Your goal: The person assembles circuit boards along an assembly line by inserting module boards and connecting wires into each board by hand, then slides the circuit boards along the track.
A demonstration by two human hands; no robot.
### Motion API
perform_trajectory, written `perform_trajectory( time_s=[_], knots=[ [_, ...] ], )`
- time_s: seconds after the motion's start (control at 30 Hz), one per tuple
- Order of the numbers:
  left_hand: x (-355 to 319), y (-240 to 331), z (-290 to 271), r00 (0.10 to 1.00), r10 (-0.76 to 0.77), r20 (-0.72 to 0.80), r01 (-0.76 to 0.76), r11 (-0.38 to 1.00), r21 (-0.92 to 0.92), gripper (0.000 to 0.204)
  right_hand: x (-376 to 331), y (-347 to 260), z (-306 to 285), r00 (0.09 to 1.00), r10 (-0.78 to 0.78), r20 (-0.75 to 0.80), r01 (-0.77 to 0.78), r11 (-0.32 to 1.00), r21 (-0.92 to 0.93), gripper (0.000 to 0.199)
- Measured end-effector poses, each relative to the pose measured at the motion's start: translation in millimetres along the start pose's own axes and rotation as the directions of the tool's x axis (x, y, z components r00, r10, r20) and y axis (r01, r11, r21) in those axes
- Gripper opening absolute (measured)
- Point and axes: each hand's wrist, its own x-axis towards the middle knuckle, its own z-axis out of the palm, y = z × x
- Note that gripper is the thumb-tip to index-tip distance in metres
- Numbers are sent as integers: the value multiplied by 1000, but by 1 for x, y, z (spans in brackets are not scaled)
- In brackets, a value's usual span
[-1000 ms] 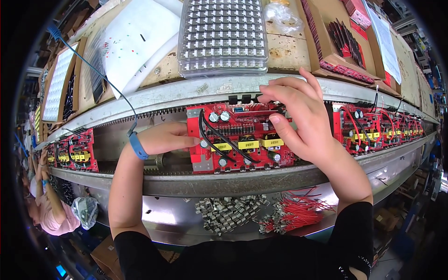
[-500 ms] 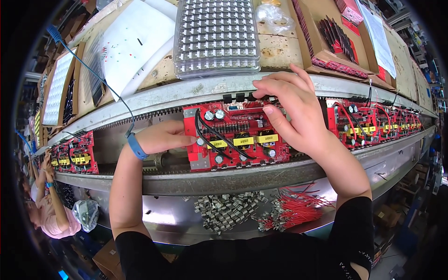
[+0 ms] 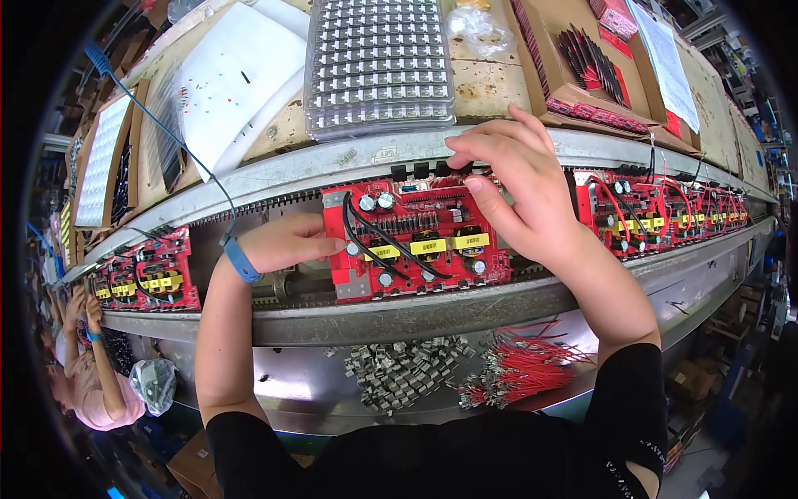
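Observation:
A red circuit board (image 3: 391,270) with yellow transformers, silver capacitors and two black wires lies across the rails in front of me. My left hand (image 3: 291,243), with a blue wrist strap (image 3: 241,260), pinches the board's left edge; its thumb is on top and the other fingers are partly hidden. Over the board's far right corner is my right hand (image 3: 524,187), fingers spread. Its thumb and forefinger stand apart on either side of small black components (image 3: 421,170) along the far edge. Whether those fingertips touch a part, I cannot tell.
Several red boards (image 3: 657,220) sit further right on the rails; more (image 3: 145,274) lie left, by a co-worker's hands (image 3: 87,312). Metal parts (image 3: 399,374) and red wires (image 3: 528,370) are piled nearby. Beyond stand a clear parts tray (image 3: 378,66) and a cardboard box (image 3: 573,79).
The boards at the left have slid right along the rails, closer to my left hand. My hands keep nearly the same pose at the middle board. The whole view has shifted slightly.

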Motion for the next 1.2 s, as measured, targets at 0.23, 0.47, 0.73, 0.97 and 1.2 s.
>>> perform_trajectory(
  time_s=[0.23, 0.47, 0.73, 0.97, 1.2],
  knots=[
    [-1, 4, -2, 999, 33, -17, -31, 996, 81, 37, 1, 1, -1, 1000, 11, -14, -11, 1000, -10, 29],
    [-1, 7, 0, 999, 15, -29, -14, 998, 57, 36, 1, 4, 1, 1000, 5, -28, -5, 1000, -15, 28],
    [0, -1, 0, 997, 66, -36, -64, 996, 55, 45, 2, 6, 3, 998, -25, -49, 23, 999, -47, 29],
    [3, -2, 1, 996, 67, -58, -67, 998, -3, 42, 1, 11, 12, 994, -46, -100, 40, 998, -56, 27],
    [0, 8, 2, 997, 4, -83, -1, 999, 32, 42, 0, 15, 17, 987, -80, -138, 68, 993, -92, 25]
  ],
)
